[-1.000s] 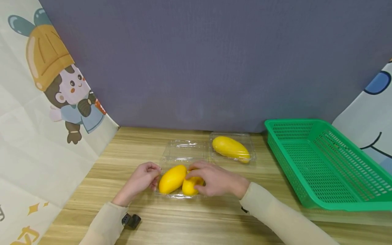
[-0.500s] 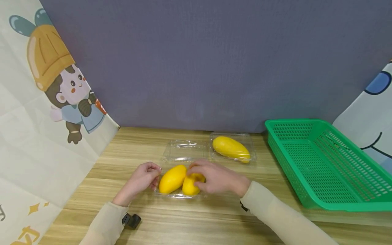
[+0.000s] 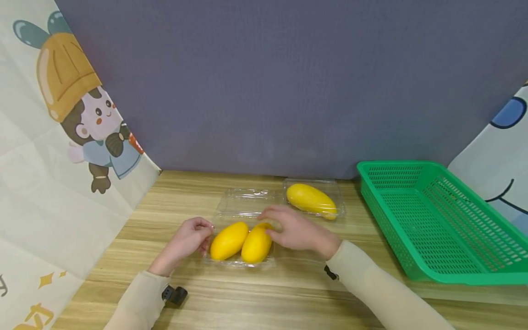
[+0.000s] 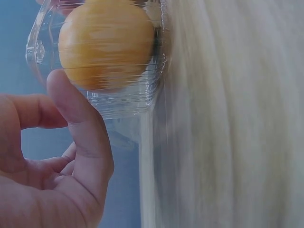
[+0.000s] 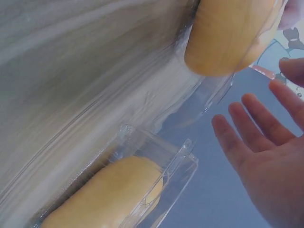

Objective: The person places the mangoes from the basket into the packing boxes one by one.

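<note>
Two yellow mangoes lie side by side in an open clear plastic clamshell box: a left mango (image 3: 229,241) and a right mango (image 3: 256,244). The box's raised lid (image 3: 250,201) lies back behind them. My left hand (image 3: 193,238) is at the box's left edge; in the left wrist view its thumb and a curled finger hold the rim of the clamshell box (image 4: 123,102). Over the right mango's upper right side hovers my right hand (image 3: 294,229). In the right wrist view, that hand's fingers (image 5: 256,114) are spread and apart from the fruit.
A second clamshell box, with one mango (image 3: 310,200) inside, stands behind to the right. A green plastic basket (image 3: 420,275) occupies the table's right side. A grey-purple panel (image 3: 264,91) rises along the back of the wooden table (image 3: 231,298).
My right hand has let go of the right mango and lifted up and back, uncovering more of it. The front box, its mangoes and my left hand have shifted slightly left.
</note>
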`<state>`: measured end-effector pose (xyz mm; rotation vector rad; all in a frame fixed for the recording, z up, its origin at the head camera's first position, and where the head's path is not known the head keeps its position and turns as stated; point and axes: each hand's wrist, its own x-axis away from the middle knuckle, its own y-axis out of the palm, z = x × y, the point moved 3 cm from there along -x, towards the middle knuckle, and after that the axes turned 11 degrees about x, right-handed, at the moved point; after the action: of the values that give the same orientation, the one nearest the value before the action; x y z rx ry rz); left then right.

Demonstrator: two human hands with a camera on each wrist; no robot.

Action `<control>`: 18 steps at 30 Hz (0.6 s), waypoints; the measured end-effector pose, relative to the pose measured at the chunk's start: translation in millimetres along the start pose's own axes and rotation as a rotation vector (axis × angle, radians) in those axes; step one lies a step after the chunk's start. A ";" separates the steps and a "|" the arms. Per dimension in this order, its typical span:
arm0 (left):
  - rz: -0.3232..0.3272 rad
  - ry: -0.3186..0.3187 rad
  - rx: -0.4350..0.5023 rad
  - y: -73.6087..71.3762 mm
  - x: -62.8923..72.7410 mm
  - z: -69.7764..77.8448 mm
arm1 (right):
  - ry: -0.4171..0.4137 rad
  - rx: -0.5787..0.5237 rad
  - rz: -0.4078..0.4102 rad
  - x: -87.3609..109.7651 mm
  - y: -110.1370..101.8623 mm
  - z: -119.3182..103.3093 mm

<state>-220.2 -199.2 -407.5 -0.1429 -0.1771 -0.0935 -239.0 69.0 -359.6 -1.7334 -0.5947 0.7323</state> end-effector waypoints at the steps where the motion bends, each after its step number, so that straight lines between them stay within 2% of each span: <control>1: 0.003 -0.002 -0.002 -0.8 0.1 0.1 | 0.015 -0.008 0.004 -0.2 -0.3 1.8; 18: 0.028 -0.022 -0.013 -10.8 0.9 1.8 | 0.203 -0.125 0.106 -12.7 -6.4 14.3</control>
<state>-220.7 -209.6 -404.2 -0.1597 -0.1964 -0.0652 -258.3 71.1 -354.0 -1.9391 -0.4194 0.5927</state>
